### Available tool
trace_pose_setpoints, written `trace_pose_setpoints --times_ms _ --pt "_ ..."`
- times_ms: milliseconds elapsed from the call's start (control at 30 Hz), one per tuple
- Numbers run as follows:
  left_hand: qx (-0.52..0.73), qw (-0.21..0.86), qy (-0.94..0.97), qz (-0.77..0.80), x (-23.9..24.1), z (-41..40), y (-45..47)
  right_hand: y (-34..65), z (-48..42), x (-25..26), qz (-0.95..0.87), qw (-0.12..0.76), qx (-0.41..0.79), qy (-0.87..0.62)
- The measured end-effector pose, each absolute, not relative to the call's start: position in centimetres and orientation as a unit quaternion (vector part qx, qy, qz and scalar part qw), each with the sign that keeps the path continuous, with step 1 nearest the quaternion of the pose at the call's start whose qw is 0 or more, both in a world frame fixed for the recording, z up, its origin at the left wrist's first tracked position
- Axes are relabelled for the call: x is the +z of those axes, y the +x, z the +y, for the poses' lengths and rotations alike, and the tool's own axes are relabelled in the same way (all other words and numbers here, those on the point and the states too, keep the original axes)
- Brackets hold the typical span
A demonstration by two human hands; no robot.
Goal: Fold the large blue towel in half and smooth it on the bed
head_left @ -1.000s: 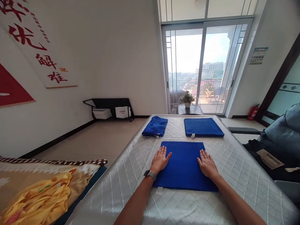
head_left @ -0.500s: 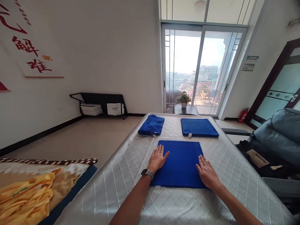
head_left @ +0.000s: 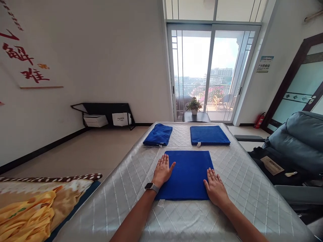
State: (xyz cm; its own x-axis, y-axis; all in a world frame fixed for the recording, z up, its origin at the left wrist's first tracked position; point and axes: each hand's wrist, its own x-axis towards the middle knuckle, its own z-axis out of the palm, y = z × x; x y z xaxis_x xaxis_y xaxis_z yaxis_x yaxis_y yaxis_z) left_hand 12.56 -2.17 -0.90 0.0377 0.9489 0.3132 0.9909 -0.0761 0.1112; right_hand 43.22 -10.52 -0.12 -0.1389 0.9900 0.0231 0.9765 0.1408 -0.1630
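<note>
A flat blue folded cloth (head_left: 188,176) lies on the silver quilted cover (head_left: 126,201), with a white label showing at its lower left. My left hand (head_left: 163,170) rests flat along its left edge, fingers stretched and thumb out over the fabric. On the right edge lies my right hand (head_left: 216,188), also flat, fingers extended forward. Neither hand grips anything. Farther back sit two more blue cloths: a rumpled folded one (head_left: 158,134) at left and a neat rectangular one (head_left: 210,135) at right, each with a small white label.
Beyond the covered surface stands a dark chair with a potted plant (head_left: 194,105). At right is a grey armchair (head_left: 299,134) holding a cardboard piece (head_left: 272,165). Yellow clothing (head_left: 30,215) lies on bedding at lower left. A black rack (head_left: 107,112) leans by the wall.
The whole view has shifted slightly, so everything appears a little farther left. Both hands stay flat at the cloth's side edges, with little change against it.
</note>
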Motion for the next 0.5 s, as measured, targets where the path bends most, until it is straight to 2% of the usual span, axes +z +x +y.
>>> trace_pose_setpoints --times_ms 133,300,500 --pt "-0.157 0.039 -0.783 -0.601 0.6 -4.6 17.2 43.3 -10.6 0.0 -0.749 0.072 0.073 -0.654" --pt "-0.148 -0.004 -0.9 -0.411 1.1 -8.8 25.8 43.5 -10.6 -0.5 -0.763 0.063 0.055 -0.641" --pt "-0.138 -0.043 -0.882 -0.45 0.4 -9.1 27.8 43.5 -10.5 -0.7 -0.766 0.051 0.028 -0.641"
